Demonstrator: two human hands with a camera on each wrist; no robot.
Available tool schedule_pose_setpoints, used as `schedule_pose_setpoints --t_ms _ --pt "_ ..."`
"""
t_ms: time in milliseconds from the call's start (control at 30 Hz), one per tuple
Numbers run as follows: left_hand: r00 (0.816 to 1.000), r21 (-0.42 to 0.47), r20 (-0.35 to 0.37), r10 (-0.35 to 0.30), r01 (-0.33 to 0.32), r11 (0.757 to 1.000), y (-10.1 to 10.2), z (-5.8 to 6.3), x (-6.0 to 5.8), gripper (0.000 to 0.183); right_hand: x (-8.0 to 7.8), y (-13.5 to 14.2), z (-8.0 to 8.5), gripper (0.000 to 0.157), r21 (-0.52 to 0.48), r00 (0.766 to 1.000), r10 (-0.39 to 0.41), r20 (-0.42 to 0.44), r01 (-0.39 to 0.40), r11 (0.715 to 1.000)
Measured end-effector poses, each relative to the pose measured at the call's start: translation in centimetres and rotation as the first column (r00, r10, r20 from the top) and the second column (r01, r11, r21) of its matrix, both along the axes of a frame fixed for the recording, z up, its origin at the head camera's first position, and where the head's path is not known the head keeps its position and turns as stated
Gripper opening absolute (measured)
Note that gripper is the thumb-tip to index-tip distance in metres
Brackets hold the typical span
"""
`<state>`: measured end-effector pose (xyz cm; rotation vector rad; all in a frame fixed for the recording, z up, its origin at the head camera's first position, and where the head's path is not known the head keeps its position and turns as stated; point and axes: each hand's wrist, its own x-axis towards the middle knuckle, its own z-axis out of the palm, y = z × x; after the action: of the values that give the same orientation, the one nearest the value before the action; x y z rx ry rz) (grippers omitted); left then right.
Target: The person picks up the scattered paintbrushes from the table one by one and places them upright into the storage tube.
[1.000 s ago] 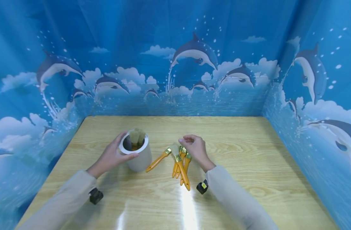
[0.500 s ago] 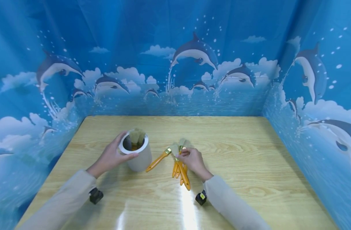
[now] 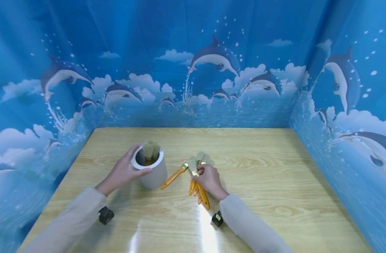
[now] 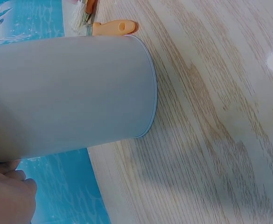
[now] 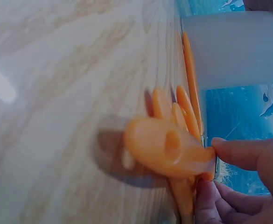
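Observation:
My left hand (image 3: 121,174) grips a light grey cylindrical pot (image 3: 155,177) by its white rim, thumb across the front. Bristles of paintbrushes (image 3: 151,149) stick up inside it. In the left wrist view the pot's wall (image 4: 75,93) fills much of the picture. My right hand (image 3: 208,179) pinches the top paintbrush (image 5: 155,147) near its brass ferrule, between thumb and fingers; its orange handle points toward me. Several more orange-handled paintbrushes (image 3: 191,188) lie beneath it in a fanned pile, partly covered by the hand.
A single paintbrush (image 3: 173,177) lies slanted between the pot and the pile. The wood-grain table (image 3: 259,158) is bordered at the back and sides by a blue dolphin-print curtain (image 3: 142,112). A black wrist camera (image 3: 217,218) hangs below the right sleeve.
My right hand has come down from above the pile's right side, moving toward me, and now pinches the top paintbrush. The left hand and pot have stayed put.

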<state>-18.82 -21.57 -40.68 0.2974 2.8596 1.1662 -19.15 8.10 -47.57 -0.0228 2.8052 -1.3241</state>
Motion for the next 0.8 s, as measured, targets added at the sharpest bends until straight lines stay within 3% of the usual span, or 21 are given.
schedule_pose_setpoints --t_ms 400,800 --pt "1.0 0.002 -0.009 0.0 0.0 1.0 0.0 -0.1 0.0 0.107 0.0 0.4 0.5 0.02 -0.01 0.999 -0.004 0.051 0.004 1.0" --pt "1.0 0.006 -0.006 -0.004 0.004 1.0 0.0 -0.1 0.0 0.106 -0.8 0.9 2.7 0.021 -0.068 0.998 -0.015 0.067 0.019 0.997"
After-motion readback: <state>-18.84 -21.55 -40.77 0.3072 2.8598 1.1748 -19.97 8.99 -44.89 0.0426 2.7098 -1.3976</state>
